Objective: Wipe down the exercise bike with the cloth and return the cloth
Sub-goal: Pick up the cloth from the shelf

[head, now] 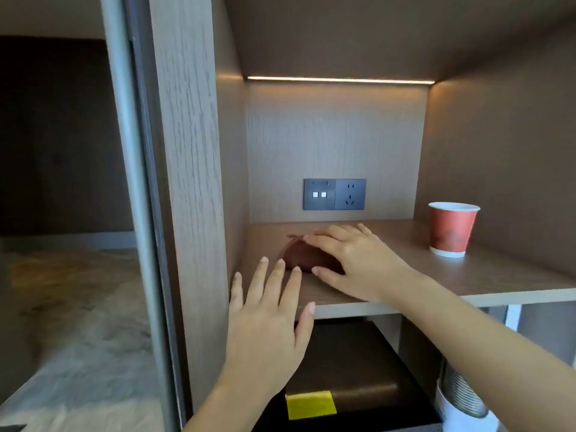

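Two hands over one wooden shelf (405, 275) in a lit cabinet niche. Right hand (352, 260) lying on the dark brown cloth (304, 255), fingers draped across its top and thumb tucked along its near edge; cupped around the bundle, though whether actually gripping or only resting cannot be told. Left hand (268, 310) spread wide and flat, holding nothing, hovering at the shelf's front lip just short of the cloth, fingertips pointing toward it.

Cloth bunched into a low mound on the shelf, toward the left side wall and forward of the back panel, below the grey socket plate (334, 194). Long axis roughly left to right, across the reach of both arms, with a small twisted tail poking out at the far left end. Well apart to the right, a red paper cup (452, 229) standing upright on the same shelf. No exercise bike in view.

Key relation: cloth directly beneath the right hand and just ahead of the left, so the right is plainly the nearer and better placed. Judged from this alone, either a pickup to begin wiping or a set-down at the end; impossible to say which. Clear path outward toward the viewer, cup safely out of the way.
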A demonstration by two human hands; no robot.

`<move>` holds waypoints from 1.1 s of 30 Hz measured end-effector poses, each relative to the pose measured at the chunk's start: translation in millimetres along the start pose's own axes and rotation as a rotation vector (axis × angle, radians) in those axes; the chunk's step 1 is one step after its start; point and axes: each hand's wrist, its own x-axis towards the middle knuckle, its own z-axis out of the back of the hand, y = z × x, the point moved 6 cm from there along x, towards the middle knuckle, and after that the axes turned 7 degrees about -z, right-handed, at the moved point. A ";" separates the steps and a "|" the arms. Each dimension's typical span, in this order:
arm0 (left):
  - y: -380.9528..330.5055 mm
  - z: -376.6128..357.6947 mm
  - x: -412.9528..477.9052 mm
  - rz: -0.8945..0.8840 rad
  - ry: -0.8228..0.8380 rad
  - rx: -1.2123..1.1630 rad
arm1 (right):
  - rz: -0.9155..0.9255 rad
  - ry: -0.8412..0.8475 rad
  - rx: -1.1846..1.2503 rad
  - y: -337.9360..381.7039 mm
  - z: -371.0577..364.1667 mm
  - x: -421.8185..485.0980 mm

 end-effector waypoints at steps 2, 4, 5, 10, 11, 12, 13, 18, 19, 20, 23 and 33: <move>-2.5 0.0 1.9 -0.015 -0.038 0.002 | 0.046 -0.016 -0.035 -2.1 0.0 10.6; -1.4 -4.8 -0.6 -0.011 -0.067 0.033 | 0.089 0.002 -0.071 -3.3 -0.4 20.8; -1.8 -4.7 -1.8 -0.008 -0.090 0.032 | 0.117 0.027 -0.076 -3.9 -2.9 26.9; -2.2 -3.6 -3.3 0.015 -0.107 0.020 | 0.154 0.282 0.057 -12.0 -22.5 39.2; -2.9 -3.3 -3.5 0.021 -0.113 0.003 | 0.151 0.319 0.101 -13.7 -25.2 38.5; -4.0 -3.1 -4.0 0.019 -0.130 -0.009 | 0.161 0.338 0.140 -14.0 -27.1 37.2; -4.7 -2.8 -4.2 0.021 -0.143 -0.019 | 0.173 0.341 0.162 -14.0 -27.6 36.4; -5.1 -3.7 -5.9 0.026 -0.159 -0.053 | 0.233 0.291 0.166 -8.6 -26.0 32.7; -5.4 -3.5 -6.4 0.025 -0.164 -0.058 | 0.250 0.280 0.168 -7.5 -25.5 30.8; -6.0 -3.1 -7.2 0.021 -0.175 -0.061 | 0.267 0.270 0.174 -6.8 -24.4 28.8; -7.8 -2.4 -10.2 0.020 -0.198 -0.068 | 0.294 0.249 0.183 -3.4 -20.3 24.1; 0.8 4.7 -27.8 0.108 -0.302 -0.245 | 0.361 0.262 0.319 0.4 -7.0 2.1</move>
